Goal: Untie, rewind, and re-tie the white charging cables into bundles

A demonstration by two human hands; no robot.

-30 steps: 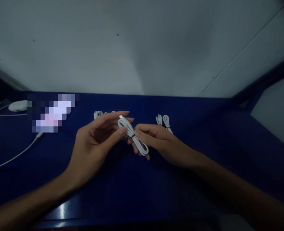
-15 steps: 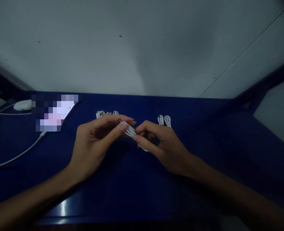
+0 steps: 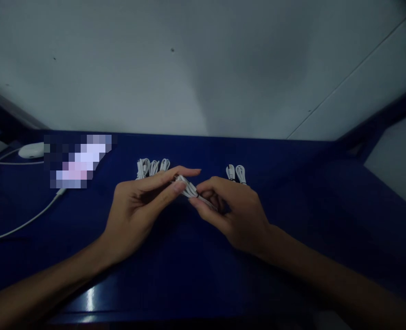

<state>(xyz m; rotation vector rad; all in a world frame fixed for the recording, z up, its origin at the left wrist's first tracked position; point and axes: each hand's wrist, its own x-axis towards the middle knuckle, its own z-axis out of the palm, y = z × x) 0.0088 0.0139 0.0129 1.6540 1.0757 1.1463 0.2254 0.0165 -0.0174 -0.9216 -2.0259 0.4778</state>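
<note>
A folded white cable bundle (image 3: 188,187) is held above the blue table, between my two hands. My left hand (image 3: 137,201) pinches its far end between thumb and fingers, with the index finger stretched over the top. My right hand (image 3: 232,208) is closed around the near end, thumb and index finger at a dark band on the bundle. The right fingers partly hide the lower loops. Behind my left hand lie several coiled white cables (image 3: 143,167), partly covered by it. Two more tied cable coils (image 3: 240,174) lie just beyond my right hand.
On the left of the blue table (image 3: 189,270) lies a blurred-out device with a lit screen (image 3: 82,158) and a white cord (image 3: 27,224) attached. A white rounded plug or adapter (image 3: 31,150) is beside it. A pale wall (image 3: 137,82) rises behind the table.
My right fingers have shifted slightly down along the bundle, and a dark band now shows on it. Both hands have moved a little right and nearer, uncovering more of the left coils.
</note>
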